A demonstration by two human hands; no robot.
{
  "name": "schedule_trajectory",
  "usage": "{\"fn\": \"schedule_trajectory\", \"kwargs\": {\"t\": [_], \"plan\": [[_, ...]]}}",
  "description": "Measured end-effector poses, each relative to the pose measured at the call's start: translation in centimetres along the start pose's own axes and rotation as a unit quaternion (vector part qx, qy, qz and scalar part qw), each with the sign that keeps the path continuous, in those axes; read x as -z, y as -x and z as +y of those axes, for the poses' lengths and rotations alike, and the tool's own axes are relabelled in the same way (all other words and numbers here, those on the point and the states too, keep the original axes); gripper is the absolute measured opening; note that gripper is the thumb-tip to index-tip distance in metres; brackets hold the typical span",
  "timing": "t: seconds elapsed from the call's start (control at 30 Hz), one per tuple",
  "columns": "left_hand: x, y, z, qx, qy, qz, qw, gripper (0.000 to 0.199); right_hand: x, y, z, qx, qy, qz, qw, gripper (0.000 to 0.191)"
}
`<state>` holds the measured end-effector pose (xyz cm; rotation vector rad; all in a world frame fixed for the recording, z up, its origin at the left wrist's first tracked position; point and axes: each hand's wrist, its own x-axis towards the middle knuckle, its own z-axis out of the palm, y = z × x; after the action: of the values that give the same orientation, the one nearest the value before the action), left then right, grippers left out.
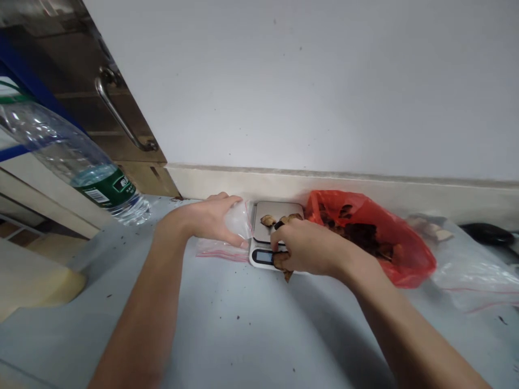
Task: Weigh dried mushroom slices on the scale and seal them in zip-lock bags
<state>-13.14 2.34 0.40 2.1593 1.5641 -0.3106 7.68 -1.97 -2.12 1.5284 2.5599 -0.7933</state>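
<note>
My left hand curves its thumb and fingers round a clear zip bag with a red seal line, just left of a small digital scale. Flat beneath it lie more red-lined zip bags. Over the scale's right front, my right hand is closed on dried brown slices, which stick out below its fingers and partly cover the display. A dried brown piece rests on the scale's metal plate. Right of the scale, an open red plastic bag holds many dark dried pieces.
A clear water bottle with a green label stands at the left. Farther right are a clear bag with pale pieces and a black object. Behind runs a white wall; crumbs dot the grey tabletop.
</note>
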Motion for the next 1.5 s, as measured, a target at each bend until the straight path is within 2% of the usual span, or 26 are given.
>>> {"fn": "schedule_trajectory", "kwargs": {"t": [0.1,0.2,0.27,0.37,0.43,0.6,0.67,0.73,0.8,0.9,0.97,1.03,1.1,1.2,1.27,1.33,1.43,1.5], "plan": [[0.0,-0.1,-0.1,-0.003,-0.01,-0.017,1.0,0.112,0.1,-0.2,0.4,-0.007,-0.007,0.009,1.0,0.025],[-0.1,-0.2,-0.2,-0.016,-0.017,-0.026,0.999,0.11,0.8,0.1,1.1,0.023,-0.06,0.03,0.997,0.018],[-0.1,-0.2,-0.2,-0.013,-0.015,-0.027,0.999,0.111,1.3,0.3,1.4,0.026,-0.075,0.083,0.993,0.017],[-0.1,-0.1,0.0,-0.006,-0.009,-0.028,1.0,0.11,1.6,0.1,1.9,-0.045,-0.028,0.205,0.977,0.015],[0.0,0.0,0.2,-0.008,-0.004,-0.026,1.0,0.107,1.3,-0.4,2.1,-0.087,-0.007,0.246,0.965,0.012],[0.0,0.3,0.5,-0.018,0.004,-0.019,1.0,0.097,0.7,-1.5,2.8,-0.106,-0.036,0.217,0.97,0.019],[0.1,0.3,0.6,-0.023,0.009,-0.016,1.0,0.098,0.9,-1.2,2.9,-0.091,-0.05,0.232,0.967,0.02],[0.1,0.2,0.6,-0.038,0.023,-0.01,0.999,0.102,1.2,-0.7,2.7,-0.054,-0.068,0.263,0.961,0.02],[0.0,0.2,0.7,-0.069,0.047,0.002,0.996,0.105,1.6,-0.2,2.4,0.013,-0.109,0.27,0.956,0.023],[-0.2,0.0,0.7,-0.135,0.087,0.033,0.986,0.103,1.8,0.3,1.9,0.102,-0.166,0.215,0.957,0.026],[-0.3,0.0,0.8,-0.169,0.104,0.06,0.978,0.1,1.7,0.3,1.7,0.11,-0.177,0.183,0.961,0.027],[-0.3,0.0,0.9,-0.191,0.114,0.087,0.971,0.1,1.4,0.0,1.5,0.104,-0.212,0.176,0.956,0.029],[-0.4,0.0,1.2,-0.203,0.12,0.107,0.966,0.101,1.0,-0.4,1.3,0.102,-0.291,0.186,0.933,0.023],[-0.5,0.1,1.7,-0.218,0.124,0.128,0.96,0.103,0.5,-1.0,0.9,0.095,-0.418,0.218,0.877,0.007],[-0.5,0.3,2.0,-0.221,0.121,0.138,0.958,0.102,0.4,-1.1,0.6,0.088,-0.452,0.232,0.857,0.003],[-0.6,0.4,2.2,-0.217,0.111,0.151,0.958,0.097,0.5,-1.1,0.3,0.069,-0.416,0.24,0.875,0.01],[-0.8,0.7,2.4,-0.204,0.084,0.181,0.959,0.084,0.9,-0.7,0.0,0.022,-0.276,0.271,0.922,0.02],[-0.8,0.8,2.6,-0.204,0.072,0.19,0.958,0.08,1.2,-0.4,0.0,0.005,-0.22,0.28,0.935,0.023]]}}
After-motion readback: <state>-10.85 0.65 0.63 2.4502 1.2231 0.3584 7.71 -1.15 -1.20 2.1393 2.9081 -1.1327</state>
